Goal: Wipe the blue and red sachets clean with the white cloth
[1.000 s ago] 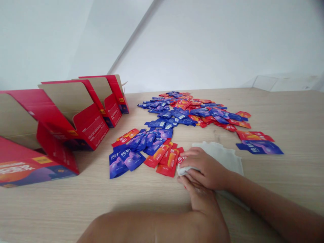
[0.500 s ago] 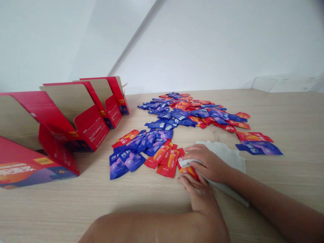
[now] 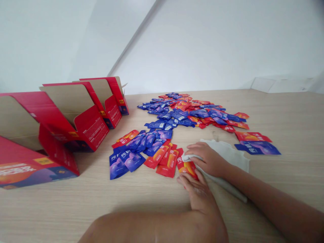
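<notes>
My right hand [image 3: 209,158] is closed on a white cloth [image 3: 227,155], pressing it on the far end of a red sachet [image 3: 186,168] that lies on the wooden table [image 3: 152,195]. My left hand [image 3: 197,192] rests at the near end of that sachet, fingers flat on it, holding it down. Just left of the hands lies a fanned row of red and blue sachets [image 3: 144,152].
A large heap of red and blue sachets [image 3: 192,113] lies farther back. Two single sachets [image 3: 255,143], one red and one blue, lie at the right. Three open red cartons [image 3: 83,118] stand along the left side.
My right hand with the cloth has slid away from me along the red sachet, uncovering more of it. The left hand has stayed in place.
</notes>
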Demonstrator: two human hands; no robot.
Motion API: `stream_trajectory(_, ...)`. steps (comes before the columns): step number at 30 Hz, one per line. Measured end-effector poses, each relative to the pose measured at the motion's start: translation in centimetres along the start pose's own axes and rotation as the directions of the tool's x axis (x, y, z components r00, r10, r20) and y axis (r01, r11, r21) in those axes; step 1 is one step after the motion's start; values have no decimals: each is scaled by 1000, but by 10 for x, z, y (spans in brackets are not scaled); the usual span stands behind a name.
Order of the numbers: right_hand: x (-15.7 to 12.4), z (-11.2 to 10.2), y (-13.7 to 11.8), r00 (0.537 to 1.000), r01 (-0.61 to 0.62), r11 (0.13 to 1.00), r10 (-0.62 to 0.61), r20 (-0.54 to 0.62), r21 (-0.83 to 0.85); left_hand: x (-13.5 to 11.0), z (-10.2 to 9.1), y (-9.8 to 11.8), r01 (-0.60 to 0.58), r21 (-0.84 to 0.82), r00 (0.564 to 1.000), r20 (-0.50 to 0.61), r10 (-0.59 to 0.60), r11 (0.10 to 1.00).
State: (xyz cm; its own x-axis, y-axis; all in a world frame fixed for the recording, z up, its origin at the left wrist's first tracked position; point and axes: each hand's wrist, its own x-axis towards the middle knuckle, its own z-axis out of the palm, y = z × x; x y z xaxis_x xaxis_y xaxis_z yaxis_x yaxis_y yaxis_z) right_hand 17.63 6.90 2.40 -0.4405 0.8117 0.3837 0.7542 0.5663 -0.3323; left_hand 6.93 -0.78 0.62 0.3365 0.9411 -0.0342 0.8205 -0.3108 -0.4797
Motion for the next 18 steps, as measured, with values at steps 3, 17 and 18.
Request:
stream_trajectory(3, -2, -2, -16, 997, 73, 997, -73, -12, 20, 0, -2, -1, -16, 19, 999, 46, 15, 1000)
stream_trajectory(17, 1, 2, 5, 998, -26, 1000, 25, -49, -10, -4, -1, -1, 40, -63, 997, -61, -44, 997)
stream_trajectory(18, 0, 0, 1, 999, -11, 1000, 10, -53, -8, -3, -1, -1, 35, -58, 998, -56, -38, 998)
